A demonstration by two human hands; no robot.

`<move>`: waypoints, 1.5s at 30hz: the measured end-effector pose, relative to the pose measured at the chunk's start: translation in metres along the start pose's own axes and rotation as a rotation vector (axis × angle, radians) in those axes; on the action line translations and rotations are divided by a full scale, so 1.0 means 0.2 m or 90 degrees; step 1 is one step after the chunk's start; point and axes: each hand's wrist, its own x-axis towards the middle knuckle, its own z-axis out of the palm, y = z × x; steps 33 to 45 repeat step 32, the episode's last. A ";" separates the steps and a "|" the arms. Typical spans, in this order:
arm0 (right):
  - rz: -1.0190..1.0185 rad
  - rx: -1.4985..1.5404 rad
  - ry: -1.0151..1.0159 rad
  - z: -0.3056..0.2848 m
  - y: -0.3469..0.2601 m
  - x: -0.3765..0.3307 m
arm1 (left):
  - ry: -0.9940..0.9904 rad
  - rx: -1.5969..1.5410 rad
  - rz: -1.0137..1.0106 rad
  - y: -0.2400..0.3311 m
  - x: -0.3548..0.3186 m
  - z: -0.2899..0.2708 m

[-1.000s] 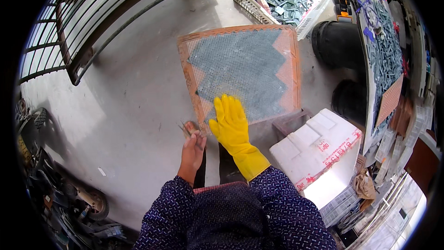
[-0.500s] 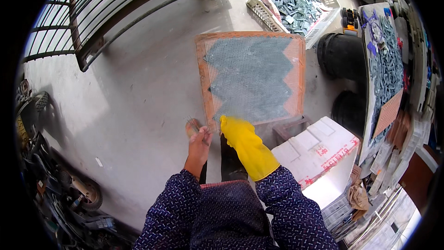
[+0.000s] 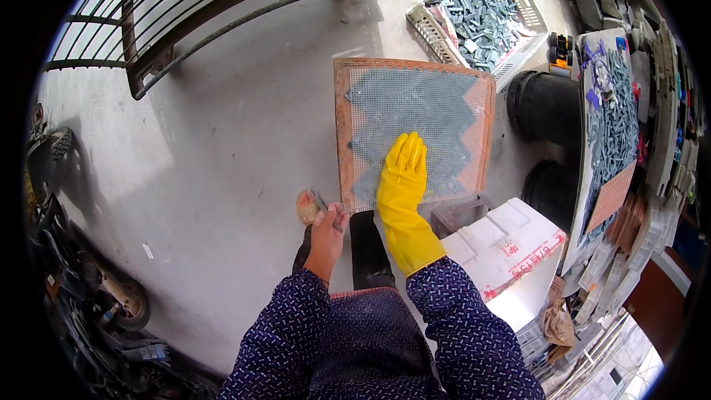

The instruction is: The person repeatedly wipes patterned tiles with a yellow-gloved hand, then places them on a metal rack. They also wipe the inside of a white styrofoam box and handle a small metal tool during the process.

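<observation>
An orange board point(image 3: 341, 115) lies on the concrete floor, carrying a zigzag grey tile mosaic under white mesh point(image 3: 415, 100). My right hand point(image 3: 402, 178), in a yellow rubber glove, rests flat on the mesh near the board's near edge, fingers stretched forward and holding nothing. My bare left hand point(image 3: 326, 228) is just off the board's near left corner, closed on a thin metal tool point(image 3: 324, 204). A small tan object point(image 3: 305, 207) lies right beside that hand.
A white basket of grey tile pieces point(image 3: 481, 15) stands beyond the board. Two black buckets point(image 3: 544, 107) and a leaning board with tiles point(image 3: 611, 126) are at the right. A white box point(image 3: 511, 244) and a dark tub point(image 3: 459, 213) sit by my right arm. A metal railing point(image 3: 222, 0) is at the far left.
My gloved right hand pulled back to the board's near edge, then went forward and now lies flat on the mesh. My left hand stayed by the near corner with the tool.
</observation>
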 end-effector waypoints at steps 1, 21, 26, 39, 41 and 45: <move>-0.027 0.013 -0.029 0.04 -0.06 -0.05 | 0.001 0.001 -0.001 -0.01 -0.01 0.00; -0.048 0.186 0.001 0.03 -0.11 -0.05 | 0.041 0.024 -0.002 0.04 -0.08 0.00; -0.033 0.069 -0.058 0.00 0.27 -0.18 | 0.037 0.015 0.003 0.04 -0.08 0.00; -0.016 0.115 -0.064 0.06 0.08 -0.08 | 0.059 -0.012 0.003 0.00 -0.05 -0.02; -0.016 0.115 -0.064 0.06 0.08 -0.08 | 0.059 -0.012 0.003 0.00 -0.05 -0.02; -0.016 0.115 -0.064 0.06 0.08 -0.08 | 0.059 -0.012 0.003 0.00 -0.05 -0.02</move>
